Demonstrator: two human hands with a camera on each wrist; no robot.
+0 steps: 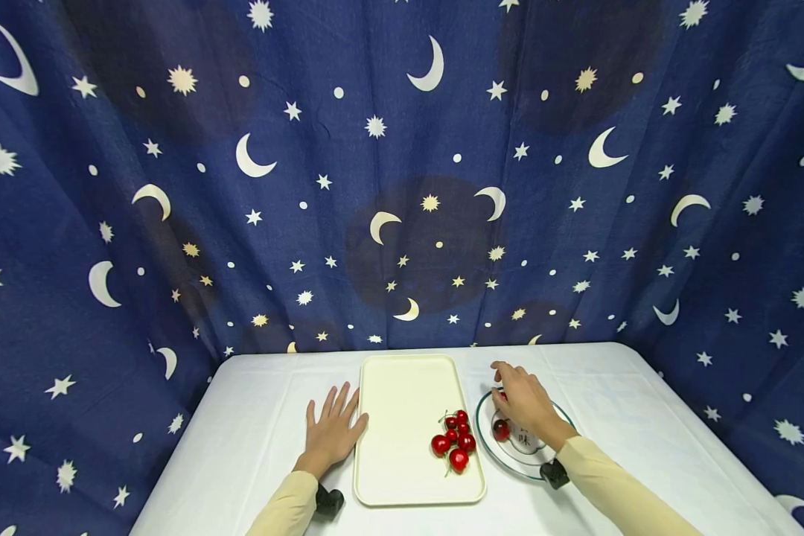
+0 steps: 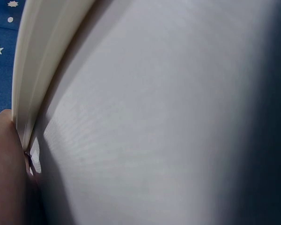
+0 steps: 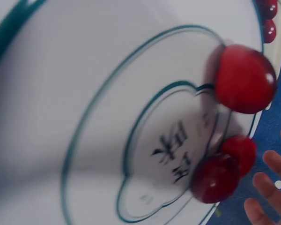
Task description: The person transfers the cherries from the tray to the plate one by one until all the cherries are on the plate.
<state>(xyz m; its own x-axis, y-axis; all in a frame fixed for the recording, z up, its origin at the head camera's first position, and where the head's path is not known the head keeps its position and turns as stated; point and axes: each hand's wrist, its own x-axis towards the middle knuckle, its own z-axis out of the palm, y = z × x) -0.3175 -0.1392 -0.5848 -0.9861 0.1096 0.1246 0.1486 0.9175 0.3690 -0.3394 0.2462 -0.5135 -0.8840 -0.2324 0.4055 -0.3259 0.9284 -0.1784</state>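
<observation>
Right hand (image 1: 525,402), nearer one, was over plate (image 3: 107,70); three cherries (image 3: 215,180) there lay lower, short of fingertips (image 3: 266,184). Its fingers were apart, empty. Left hand (image 1: 331,439), fingers spread, touched tray (image 1: 402,417).

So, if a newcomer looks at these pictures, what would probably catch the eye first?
Probably the navy moon-and-star curtain, which fills most of the head view behind the white-covered table. Next, the glossy red cherries clustered on the right side of the cream tray. Then the teal-rimmed plate to the tray's right, bearing more cherries, with the right hand over its far part.
</observation>
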